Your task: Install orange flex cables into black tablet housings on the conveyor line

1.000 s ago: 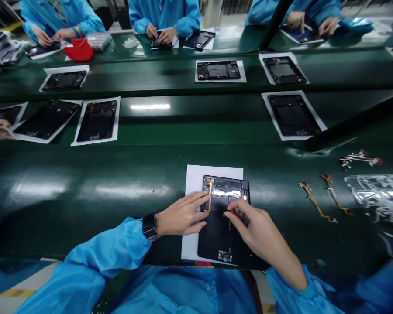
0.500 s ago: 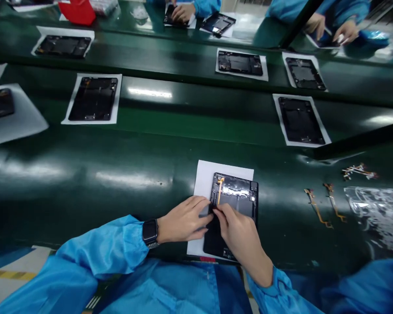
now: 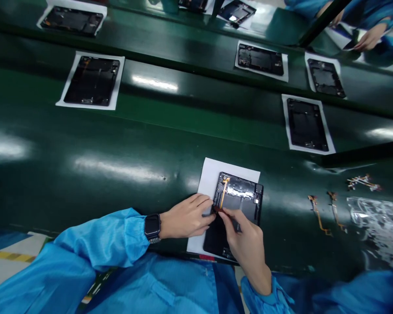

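An opened black tablet housing [image 3: 216, 237] lies on a white sheet [image 3: 210, 174] in front of me, slightly turned. Down the upper left of its inside runs an orange flex cable [image 3: 223, 195]. My right hand [image 3: 248, 240] reaches over the housing, thumb and forefinger pinched on the cable's lower, dark end. From the left, my left hand [image 3: 187, 216] rests at the housing's left edge, fingers stretched and a little apart. Its fingertips are close to the pinched end, and I cannot see anything held in them.
Two loose flex cables [image 3: 320, 216] lie to the right, below a small tangled pile of cables [image 3: 364, 182]. A clear plastic bag [image 3: 376, 222] sits beside them. Further housings on sheets, such as one tablet housing [image 3: 92, 81], lie along the green bench [image 3: 144, 139]. A co-worker's hand [image 3: 370, 38] is across.
My view has shifted, so the bench things appear displaced. My right hand still pinches the cable end, with its wrist turned slightly; my left hand stays at the housing's edge.
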`<state>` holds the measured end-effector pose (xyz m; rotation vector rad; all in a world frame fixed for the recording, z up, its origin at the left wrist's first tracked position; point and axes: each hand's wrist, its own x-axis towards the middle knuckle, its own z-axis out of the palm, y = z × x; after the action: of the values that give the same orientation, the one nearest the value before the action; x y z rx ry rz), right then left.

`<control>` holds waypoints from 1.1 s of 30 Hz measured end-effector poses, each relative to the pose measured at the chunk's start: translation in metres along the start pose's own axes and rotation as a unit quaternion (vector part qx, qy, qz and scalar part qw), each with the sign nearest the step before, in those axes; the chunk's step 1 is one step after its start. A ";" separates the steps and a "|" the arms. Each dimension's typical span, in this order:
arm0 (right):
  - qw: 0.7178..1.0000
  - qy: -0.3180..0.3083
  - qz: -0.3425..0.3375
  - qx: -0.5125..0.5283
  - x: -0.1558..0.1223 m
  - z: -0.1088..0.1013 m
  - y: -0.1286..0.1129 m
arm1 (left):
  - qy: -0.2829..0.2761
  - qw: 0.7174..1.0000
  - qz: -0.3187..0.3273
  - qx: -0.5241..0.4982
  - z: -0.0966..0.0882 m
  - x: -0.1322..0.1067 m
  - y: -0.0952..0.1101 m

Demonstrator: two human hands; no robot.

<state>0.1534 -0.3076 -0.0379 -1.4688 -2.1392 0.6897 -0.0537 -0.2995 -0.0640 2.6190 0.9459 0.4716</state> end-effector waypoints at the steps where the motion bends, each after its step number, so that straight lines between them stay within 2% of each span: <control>1: 1.000 -0.001 -0.002 -0.008 -0.001 0.002 0.000 | 0.001 1.000 0.001 0.000 0.000 0.000 0.000; 15: 0.999 0.004 0.010 -0.048 0.005 0.003 -0.008 | -0.001 1.000 0.008 0.007 0.001 0.001 -0.002; 26: 0.971 -0.056 -0.013 -0.231 0.017 0.013 -0.025 | -0.001 1.000 0.015 0.007 0.007 0.001 -0.003; 29: 0.975 -0.065 -0.002 -0.214 0.018 0.007 -0.021 | 0.005 1.000 0.015 0.019 0.007 -0.001 -0.003; 33: 0.985 -0.039 0.024 -0.164 0.017 -0.005 -0.010 | 0.003 0.999 0.015 0.030 0.006 -0.002 -0.002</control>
<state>0.1435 -0.2935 -0.0262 -1.6874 -2.3708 0.4297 -0.0543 -0.3006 -0.0703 2.6905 0.9365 0.4657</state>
